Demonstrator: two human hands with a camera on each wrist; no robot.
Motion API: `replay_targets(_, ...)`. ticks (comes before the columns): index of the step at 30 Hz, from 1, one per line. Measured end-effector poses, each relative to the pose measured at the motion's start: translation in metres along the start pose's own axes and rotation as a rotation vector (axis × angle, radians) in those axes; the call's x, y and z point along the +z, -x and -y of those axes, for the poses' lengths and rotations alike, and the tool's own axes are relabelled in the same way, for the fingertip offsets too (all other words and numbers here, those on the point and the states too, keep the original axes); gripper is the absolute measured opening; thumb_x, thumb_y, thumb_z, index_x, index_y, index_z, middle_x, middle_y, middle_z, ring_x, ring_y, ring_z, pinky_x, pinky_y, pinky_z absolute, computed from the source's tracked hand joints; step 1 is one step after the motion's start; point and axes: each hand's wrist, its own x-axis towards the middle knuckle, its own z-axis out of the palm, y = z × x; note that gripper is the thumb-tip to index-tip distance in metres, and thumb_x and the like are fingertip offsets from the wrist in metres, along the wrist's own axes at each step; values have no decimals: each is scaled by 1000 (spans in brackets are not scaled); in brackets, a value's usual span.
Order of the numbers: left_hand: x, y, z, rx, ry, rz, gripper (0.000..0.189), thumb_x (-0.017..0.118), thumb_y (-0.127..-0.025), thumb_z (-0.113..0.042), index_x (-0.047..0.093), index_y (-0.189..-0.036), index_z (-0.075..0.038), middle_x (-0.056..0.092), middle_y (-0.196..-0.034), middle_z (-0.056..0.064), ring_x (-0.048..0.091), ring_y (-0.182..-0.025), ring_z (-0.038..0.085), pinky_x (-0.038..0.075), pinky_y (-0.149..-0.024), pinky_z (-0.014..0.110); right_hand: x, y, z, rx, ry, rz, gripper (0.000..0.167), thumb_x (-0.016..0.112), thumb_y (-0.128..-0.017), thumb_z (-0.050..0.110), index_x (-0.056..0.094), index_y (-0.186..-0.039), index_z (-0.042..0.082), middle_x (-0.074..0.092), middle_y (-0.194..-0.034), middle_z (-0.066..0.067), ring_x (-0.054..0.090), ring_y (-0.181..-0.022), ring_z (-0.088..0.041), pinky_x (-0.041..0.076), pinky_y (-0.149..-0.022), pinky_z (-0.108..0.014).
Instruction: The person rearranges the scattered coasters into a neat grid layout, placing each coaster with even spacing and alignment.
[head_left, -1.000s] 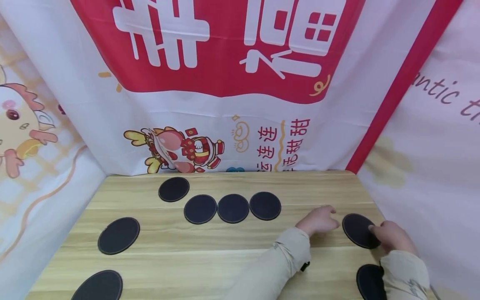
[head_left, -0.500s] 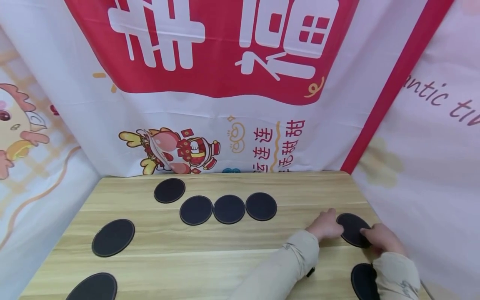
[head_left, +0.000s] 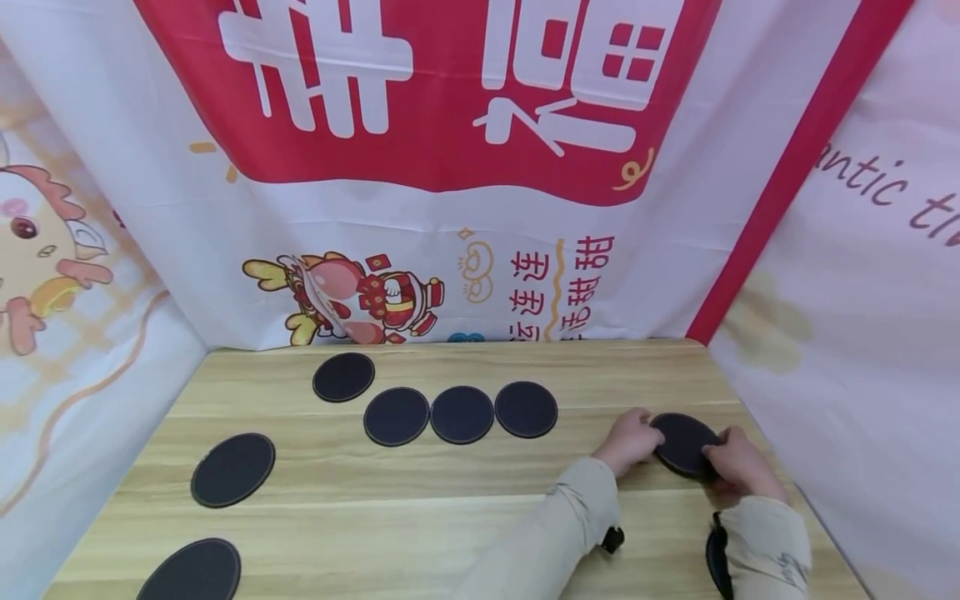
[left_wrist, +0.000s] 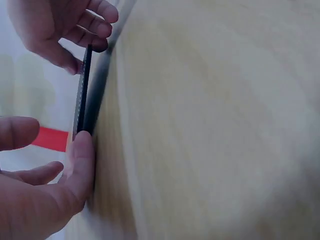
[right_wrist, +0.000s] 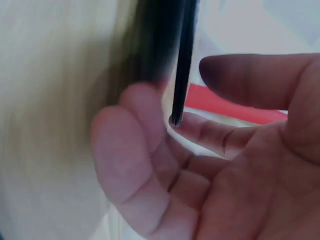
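Observation:
A black round coaster (head_left: 684, 445) with a thin stitched rim is between my two hands at the right of the wooden table. It is lifted a little off the surface, as the gap in the left wrist view shows. My left hand (head_left: 628, 442) holds its left edge, with a fingertip against the rim in the left wrist view. At the opposite edge my right hand (head_left: 742, 464) grips it, thumb on top and fingers curled below. Seen edge-on, the coaster (right_wrist: 184, 65) is a thin dark strip in the right wrist view.
Three coasters (head_left: 462, 414) lie in a row at mid-table. Another coaster (head_left: 343, 377) sits behind them, and two more, including a near-left coaster (head_left: 232, 469), lie left. My right sleeve partly covers a coaster (head_left: 717, 562). Printed cloth walls (head_left: 450, 208) surround the table (head_left: 375, 517).
My left hand has come to the coaster's left edge. Both hands have lifted the coaster and shifted it slightly left and back. The right forearm now covers more of the front-right coaster.

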Motion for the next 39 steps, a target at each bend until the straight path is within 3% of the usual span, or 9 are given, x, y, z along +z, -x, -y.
replay_targets(3,-7,-3,1,-4,47,-16,55,65,-84,8,58,-138,1,63,-129,10,61,-75,18,57,-67,41,4,-2,5,-3,-76,19,34,43,-100,8,28,-122,-14,55,-77,-21,59,-55,-24,54,-51,-39)
replay_targets(6,-15,-7,2,10,90,-75,51,66,-83,11,61,-133,3,66,-122,10,64,-83,18,57,-69,37,8,-4,11,-8,-169,37,41,40,-103,6,21,-133,-13,55,-72,-16,57,-54,-22,52,-50,-38)
replay_targets(10,-27,-14,2,41,277,-155,42,65,-82,16,66,-123,7,70,-105,10,68,-90,19,58,-75,36,13,-8,24,-68,-316,39,45,38,-107,8,15,-142,-9,55,-69,-12,53,-50,-17,50,-48,-35)
replay_targets(13,-40,-16,2,71,403,-175,40,62,-83,17,68,-121,6,68,-95,6,67,-84,18,59,-78,38,18,-12,37,-121,-391,26,47,39,-108,9,15,-145,-7,55,-67,-10,52,-50,-15,50,-47,-34)
replay_targets(16,-56,-15,3,104,447,-168,43,63,-85,14,67,-126,1,63,-84,4,63,-73,14,59,-78,42,24,-15,51,-155,-433,25,48,40,-108,10,16,-148,-5,55,-68,-9,52,-50,-15,51,-48,-34)
replay_targets(21,-85,-11,8,174,409,-136,53,65,-89,7,60,-140,-7,59,-68,4,56,-52,12,60,-65,37,38,-20,74,-206,-522,64,49,40,-109,11,16,-151,0,56,-69,-11,53,-51,-16,52,-49,-33)
replay_targets(26,-103,-4,20,190,323,-92,62,68,-93,-1,50,-150,-17,69,-69,14,57,-46,13,55,-52,28,49,-25,81,-219,-512,129,55,42,-109,13,14,-156,5,57,-66,-9,51,-47,-14,51,-47,-33)
replay_targets(33,-114,11,32,83,366,20,85,71,-92,-1,26,-162,-22,71,-77,19,57,-49,17,53,-51,28,66,-31,79,-237,-473,165,58,44,-109,14,16,-159,7,53,-60,-8,45,-42,-13,44,-40,-29)
replay_targets(39,-126,11,27,116,305,62,86,65,-92,7,22,-162,-17,72,-80,18,61,-55,18,57,-59,32,70,-37,81,-214,-530,146,56,42,-109,11,18,-160,10,55,-61,-6,47,-43,-12,47,-42,-29)
